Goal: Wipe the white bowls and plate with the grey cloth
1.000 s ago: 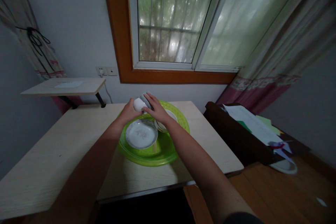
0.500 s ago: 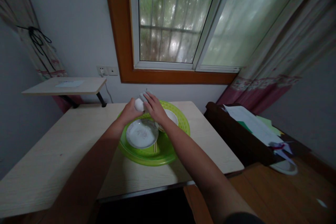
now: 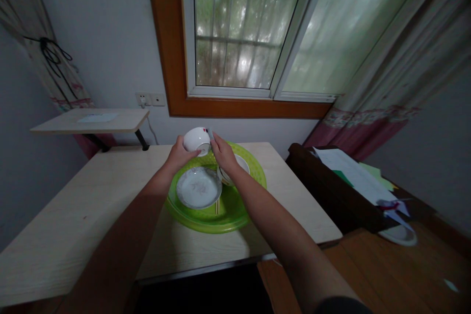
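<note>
My left hand [image 3: 179, 153] is closed on a white bowl [image 3: 196, 139], held tilted over the far side of a green basin [image 3: 228, 228]. Its base ring faces me, and red and dark marks show near the right edge. At the bowl's right side, my right hand [image 3: 222, 152] is closed on a greyish cloth [image 3: 210, 133], mostly hidden behind the fingers. Below the hands, a wide white dish [image 3: 199, 188] with a faint pattern lies in the basin. Beside it are white bowls [image 3: 242, 163], partly covered by my right wrist, and chopsticks [image 3: 217, 206].
The basin stands on a pale wooden table [image 3: 110, 211]. A small raised shelf [image 3: 91, 121] with a paper on it is at the left. Right of the table, papers [image 3: 346, 171] lie on a dark brown piece of furniture [image 3: 324, 191]. A window [image 3: 239, 24] is ahead.
The bowl has turned, so more of its outside and its base show. My right hand has shifted slightly down and right, and the cloth is less visible.
</note>
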The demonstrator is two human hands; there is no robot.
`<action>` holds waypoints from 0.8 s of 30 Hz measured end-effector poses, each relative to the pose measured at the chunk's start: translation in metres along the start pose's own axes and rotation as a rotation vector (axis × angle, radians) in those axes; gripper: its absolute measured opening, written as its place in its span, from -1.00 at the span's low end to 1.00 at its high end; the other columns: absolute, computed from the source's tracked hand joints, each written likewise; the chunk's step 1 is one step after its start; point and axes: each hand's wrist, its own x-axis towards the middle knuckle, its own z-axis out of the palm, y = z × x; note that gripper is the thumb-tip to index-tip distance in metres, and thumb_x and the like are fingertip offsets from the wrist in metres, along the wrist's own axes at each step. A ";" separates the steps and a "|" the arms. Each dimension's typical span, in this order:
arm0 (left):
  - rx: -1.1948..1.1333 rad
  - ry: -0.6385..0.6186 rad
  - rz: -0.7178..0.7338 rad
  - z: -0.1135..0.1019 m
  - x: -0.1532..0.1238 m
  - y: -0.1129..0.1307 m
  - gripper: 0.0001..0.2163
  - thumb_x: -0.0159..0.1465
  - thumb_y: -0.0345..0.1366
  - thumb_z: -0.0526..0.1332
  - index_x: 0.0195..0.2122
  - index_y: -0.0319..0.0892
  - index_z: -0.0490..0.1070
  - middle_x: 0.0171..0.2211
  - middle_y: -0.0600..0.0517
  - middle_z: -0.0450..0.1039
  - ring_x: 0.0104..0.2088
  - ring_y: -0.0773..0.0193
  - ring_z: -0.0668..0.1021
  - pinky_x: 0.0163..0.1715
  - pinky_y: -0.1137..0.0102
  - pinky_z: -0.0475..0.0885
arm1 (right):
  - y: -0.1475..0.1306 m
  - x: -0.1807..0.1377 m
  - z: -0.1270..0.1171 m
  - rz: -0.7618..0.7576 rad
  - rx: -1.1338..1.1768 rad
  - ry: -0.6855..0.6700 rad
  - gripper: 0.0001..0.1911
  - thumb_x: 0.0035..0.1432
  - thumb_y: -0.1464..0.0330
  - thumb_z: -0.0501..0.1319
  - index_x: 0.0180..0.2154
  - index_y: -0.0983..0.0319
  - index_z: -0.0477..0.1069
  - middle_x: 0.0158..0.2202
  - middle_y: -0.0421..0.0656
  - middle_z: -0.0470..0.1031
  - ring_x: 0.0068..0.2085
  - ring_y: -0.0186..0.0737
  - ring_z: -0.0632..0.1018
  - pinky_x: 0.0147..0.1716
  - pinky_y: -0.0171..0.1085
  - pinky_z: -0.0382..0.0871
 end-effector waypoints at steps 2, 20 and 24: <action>-0.013 0.018 -0.032 0.000 0.002 -0.001 -0.44 -0.09 -0.01 0.45 -0.19 -0.10 0.19 -0.24 0.01 0.42 -0.22 0.10 0.52 -0.26 0.28 0.41 | -0.005 0.000 0.000 -0.089 -0.047 -0.026 -0.50 0.43 0.25 -0.02 0.34 0.09 0.20 0.37 -0.14 0.24 0.36 -0.19 0.29 0.37 -0.06 0.12; -0.140 0.073 -0.122 0.000 0.007 -0.001 -0.45 -0.09 -0.06 0.45 -0.19 -0.11 0.20 -0.24 0.01 0.41 -0.24 0.16 0.52 -0.36 0.32 0.47 | -0.025 -0.003 0.003 -0.246 -0.138 -0.090 -0.52 0.39 0.35 0.02 0.29 0.11 0.29 0.40 -0.14 0.16 0.42 -0.15 0.16 0.38 -0.03 0.09; -0.129 0.098 -0.102 0.000 0.006 -0.003 -0.43 -0.07 -0.01 0.44 -0.15 -0.11 0.21 -0.18 -0.02 0.41 -0.18 0.13 0.52 -0.27 0.30 0.47 | -0.010 -0.003 0.000 0.023 -0.056 -0.007 -0.58 0.40 0.22 0.01 0.18 0.09 0.41 0.15 -0.10 0.52 0.14 -0.08 0.54 0.19 -0.04 0.36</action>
